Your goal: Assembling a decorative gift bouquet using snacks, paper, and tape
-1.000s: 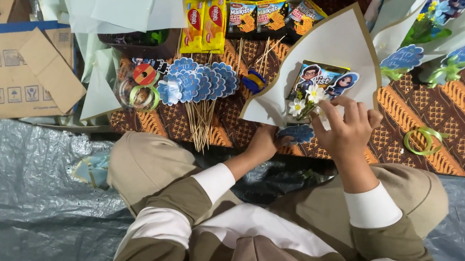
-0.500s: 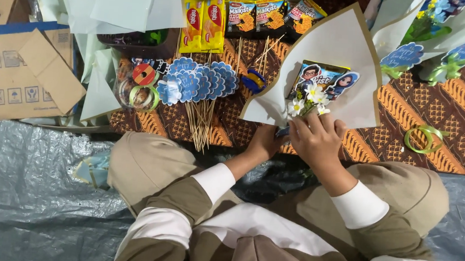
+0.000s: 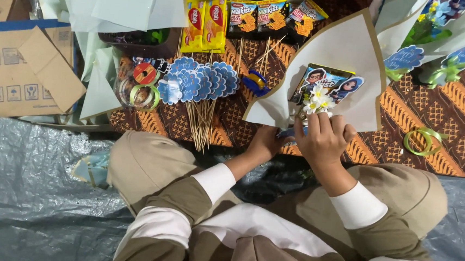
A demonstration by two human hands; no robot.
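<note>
Head view: right hand [image 3: 324, 139] has dropped nearer the body vs a second ago, when it was spread higher over the bouquet; now its fingers are curled shut around the bouquet's [image 3: 323, 82] narrow near end, just under the small white flowers [image 3: 316, 102]. Left hand [image 3: 264, 143] hasn't moved, sits at the wrap's near-left corner, touching its underside; whether it's closed on it, can't tell, fingers hidden. Bouquet lies on the brown-orange patterned cloth [image 3: 462, 125], right of centre, cone opening toward the far side. Wrap is stiff matte cream paper with a tan edge, fan-shaped; inside it two glossy cartoon-figure cutouts [image 3: 329, 80]. Left of it: scalloped blue paper toppers on thin wooden skewers [image 3: 197, 84], a blue tape roll [image 3: 257, 83]. Far edge: shiny yellow and dark snack packets [image 3: 240, 16]. Right: loop of green ribbon [image 3: 421, 141]. Far left: flattened cardboard box [image 3: 13, 66]. Near: crinkled grey plastic sheet [image 3: 26, 187].
</note>
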